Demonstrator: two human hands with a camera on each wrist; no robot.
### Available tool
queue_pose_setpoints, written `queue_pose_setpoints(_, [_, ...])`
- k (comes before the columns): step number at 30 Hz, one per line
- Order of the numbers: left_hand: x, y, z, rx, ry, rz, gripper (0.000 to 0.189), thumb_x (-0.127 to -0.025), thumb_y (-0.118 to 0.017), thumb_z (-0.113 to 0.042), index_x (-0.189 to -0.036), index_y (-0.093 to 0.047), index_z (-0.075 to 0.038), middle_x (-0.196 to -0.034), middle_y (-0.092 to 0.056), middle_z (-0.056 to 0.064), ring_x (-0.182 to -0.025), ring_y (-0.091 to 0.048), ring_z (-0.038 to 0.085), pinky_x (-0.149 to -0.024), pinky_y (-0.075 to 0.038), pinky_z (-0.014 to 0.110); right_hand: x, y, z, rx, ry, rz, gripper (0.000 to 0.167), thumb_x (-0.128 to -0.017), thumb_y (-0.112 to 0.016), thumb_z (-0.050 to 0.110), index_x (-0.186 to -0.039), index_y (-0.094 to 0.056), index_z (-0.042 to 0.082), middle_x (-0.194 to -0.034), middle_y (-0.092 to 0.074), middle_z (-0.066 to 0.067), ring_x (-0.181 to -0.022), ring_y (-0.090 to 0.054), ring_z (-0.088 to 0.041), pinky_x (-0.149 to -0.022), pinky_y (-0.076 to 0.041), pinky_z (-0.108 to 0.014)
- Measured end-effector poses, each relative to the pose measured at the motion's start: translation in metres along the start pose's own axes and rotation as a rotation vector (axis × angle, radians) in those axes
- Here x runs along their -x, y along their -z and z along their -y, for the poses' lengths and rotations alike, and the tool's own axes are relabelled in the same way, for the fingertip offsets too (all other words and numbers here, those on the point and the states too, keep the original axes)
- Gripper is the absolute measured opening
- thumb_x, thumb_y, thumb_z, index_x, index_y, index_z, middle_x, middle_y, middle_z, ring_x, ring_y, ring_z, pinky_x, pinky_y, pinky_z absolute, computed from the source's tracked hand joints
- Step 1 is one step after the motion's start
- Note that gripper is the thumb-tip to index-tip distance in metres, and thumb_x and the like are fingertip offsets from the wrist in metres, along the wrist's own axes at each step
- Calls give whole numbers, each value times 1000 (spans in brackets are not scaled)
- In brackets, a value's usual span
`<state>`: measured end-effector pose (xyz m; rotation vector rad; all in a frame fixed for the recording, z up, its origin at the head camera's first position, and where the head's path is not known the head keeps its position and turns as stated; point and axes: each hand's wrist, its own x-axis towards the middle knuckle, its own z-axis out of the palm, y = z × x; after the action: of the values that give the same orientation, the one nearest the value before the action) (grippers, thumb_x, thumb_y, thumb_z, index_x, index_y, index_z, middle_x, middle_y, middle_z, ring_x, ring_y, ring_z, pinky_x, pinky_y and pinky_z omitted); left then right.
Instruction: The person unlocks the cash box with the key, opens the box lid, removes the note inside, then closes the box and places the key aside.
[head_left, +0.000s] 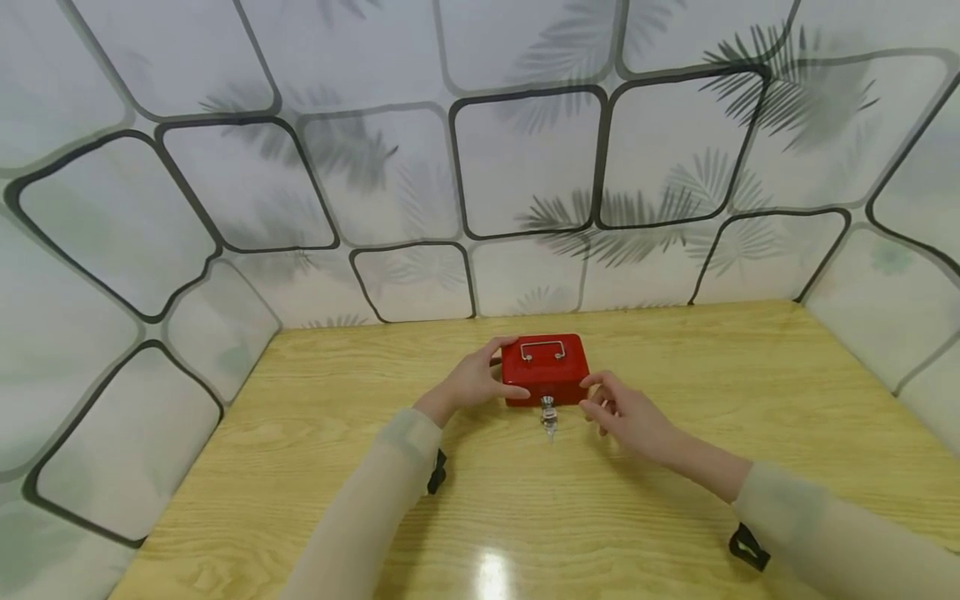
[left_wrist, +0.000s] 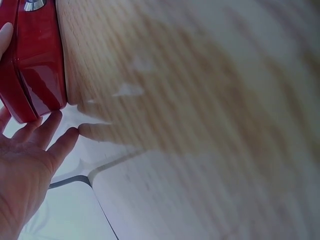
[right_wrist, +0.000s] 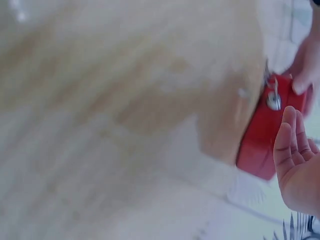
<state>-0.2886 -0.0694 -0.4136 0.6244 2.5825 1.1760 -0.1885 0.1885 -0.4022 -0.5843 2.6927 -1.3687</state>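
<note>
A small red cash box (head_left: 546, 371) lies on the table, a thin metal handle (head_left: 543, 346) on its lid. From the lock (head_left: 547, 402) on its front hangs a bunch of keys (head_left: 550, 419). My left hand (head_left: 474, 379) holds the box's left end, thumb along the front and fingers at the side and back; in the left wrist view several fingertips (left_wrist: 50, 120) meet the red end. At the front right corner is my right hand (head_left: 626, 417), fingers loosely bent, the index fingertip at or very near the box. The right wrist view shows this hand (right_wrist: 300, 165) beside the front face.
The light wood-grain table (head_left: 337, 467) extends around the box on every side. Behind it and at both sides hangs a pale patterned cloth (head_left: 405, 183) with dark outlines and leaf prints. A dark strap piece shows beneath each sleeve (head_left: 375, 500).
</note>
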Motion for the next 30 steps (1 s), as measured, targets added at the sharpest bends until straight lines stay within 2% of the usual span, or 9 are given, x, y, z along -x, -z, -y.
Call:
queue_pose_setpoints(4, [1,1,0,-1,8,2,88,-76,-84,-35,-149,-35,-26,-145,-46,8,-132,-45,28,-109,-31,47,-7,15,-3,70,71,-88,31,-100,-56,14,-124,-48,-2,-89,-62,-10,-70,-60,-25,-56,-47,-29])
queue_pose_setpoints(8, [1,1,0,3,15,4,88,-76,-84,-35,-149,-35,-27,-145,-46,7,-132,-44,27,-109,-31,47,-16,26,-8,165,127,-187,28,-99,-58,14,-122,-51,-1,-98,-63,-8,-85,-61,-24,-66,-47,-33])
queue_pose_setpoints(12, [2,1,-1,4,10,5,88,-77,-84,-36,-149,-34,-27,-146,-46,6,-132,-44,27,-108,-32,47,-25,32,-15,219,150,-223,32,-99,-59,16,-124,-52,-2,-111,-61,-13,-98,-58,-28,-69,-47,-36])
queue_pose_setpoints(14, [2,1,-1,4,9,5,88,-77,-84,-36,-149,-34,-27,-146,-45,6,-132,-44,27,-108,-32,48,-29,33,-19,223,146,-213,37,-99,-60,18,-128,-50,-3,-120,-58,-16,-105,-56,-31,-73,-47,-40])
queue_pose_setpoints(17, [1,2,-1,6,9,6,88,-77,-83,-37,-149,-34,-26,-146,-45,6,-132,-44,27,-108,-31,48,-34,32,-26,197,118,-163,52,-98,-61,23,-139,-41,-1,-135,-48,-20,-118,-49,-35,-85,-47,-51])
queue_pose_setpoints(21, [1,1,-1,14,17,11,89,-77,-84,-37,-150,-34,-26,-147,-45,6,-133,-43,27,-109,-31,48,-41,30,-33,166,66,-83,79,-93,-68,33,-152,-24,4,-150,-32,-21,-131,-37,-40,-98,-37,-61])
queue_pose_setpoints(25, [1,1,-1,17,26,10,89,-77,-84,-37,-150,-34,-28,-147,-45,5,-133,-43,27,-108,-32,48,-49,27,-36,171,42,-35,96,-86,-75,39,-155,-16,6,-155,-24,-21,-135,-32,-45,-103,-31,-63])
queue_pose_setpoints(30, [1,0,-2,14,26,8,88,-77,-83,-37,-149,-34,-28,-146,-45,4,-133,-43,27,-108,-32,49,-55,23,-37,179,49,-6,100,-84,-77,36,-154,-15,2,-155,-22,-25,-135,-31,-47,-104,-29,-63])
